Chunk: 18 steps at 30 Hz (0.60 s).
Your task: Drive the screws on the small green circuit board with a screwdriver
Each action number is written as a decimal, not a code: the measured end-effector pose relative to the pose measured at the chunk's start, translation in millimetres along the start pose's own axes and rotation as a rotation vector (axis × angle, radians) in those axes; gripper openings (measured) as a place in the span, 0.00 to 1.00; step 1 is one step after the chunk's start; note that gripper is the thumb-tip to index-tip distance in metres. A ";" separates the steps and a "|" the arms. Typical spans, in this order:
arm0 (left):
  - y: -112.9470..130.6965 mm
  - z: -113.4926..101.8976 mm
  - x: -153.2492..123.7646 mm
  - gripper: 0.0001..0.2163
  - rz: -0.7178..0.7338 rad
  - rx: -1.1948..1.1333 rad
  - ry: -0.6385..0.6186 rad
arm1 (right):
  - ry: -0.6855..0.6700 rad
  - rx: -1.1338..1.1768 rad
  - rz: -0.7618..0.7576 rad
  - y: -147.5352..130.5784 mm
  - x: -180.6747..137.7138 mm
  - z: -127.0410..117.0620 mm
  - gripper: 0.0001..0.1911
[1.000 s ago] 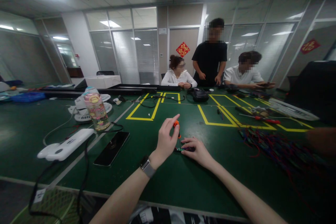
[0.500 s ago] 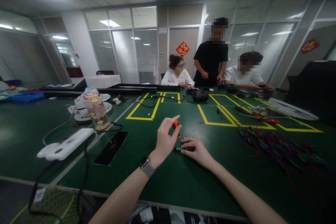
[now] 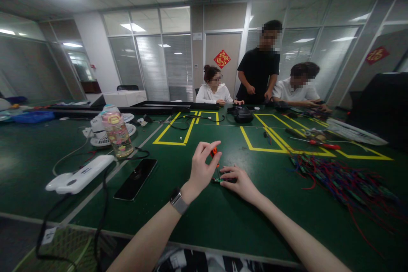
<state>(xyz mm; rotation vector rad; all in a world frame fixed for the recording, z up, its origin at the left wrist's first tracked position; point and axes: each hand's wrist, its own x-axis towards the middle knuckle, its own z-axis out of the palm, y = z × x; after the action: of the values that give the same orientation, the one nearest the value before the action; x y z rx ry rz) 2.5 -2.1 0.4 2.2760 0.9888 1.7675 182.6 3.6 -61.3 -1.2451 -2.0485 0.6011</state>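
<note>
1. Wristwatch: worn above the left hand, clear of the work.
2. Right hand: low on the green table, thumb and fingers bracketing a small circuit board. Whether this grip pinches the board or merely pins it, the inspector cannot tell.
3. Circuit board: lies at the right fingertips, under the tool; its right part is covered.
4. Left hand: grip appears closed around the orange-and-black handle of a screwdriver, index finger extended past it (inner finger contact is hidden).
5. Step in hand: judged to be screwdriver work on the steadied board. The tool stands near upright, shaft down; tip engagement is too small to confirm.
6. Next move: calls for a seated tip, an upright shaft, even turning and a firm right hand, lest the board skid.
7. Beyond: a bundle of wired boards lies to the right; a red-handled screwdriver lies farther off.
</note>
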 end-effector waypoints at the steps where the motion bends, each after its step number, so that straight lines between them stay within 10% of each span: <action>1: 0.5 -0.1 -0.1 0.15 -0.001 -0.009 -0.006 | 0.001 0.000 0.002 0.1 0.1 0.1 0.08; 18: 0.5 -0.6 1.0 0.15 -0.026 -0.046 0.000 | -0.007 0.013 0.026 -3.4 0.4 -0.9 0.07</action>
<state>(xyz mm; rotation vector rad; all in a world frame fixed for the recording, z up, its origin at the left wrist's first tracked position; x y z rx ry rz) 2.3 -2.1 1.6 2.2259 0.9631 1.7610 181.1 2.5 -58.3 -1.2653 -2.0339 0.6315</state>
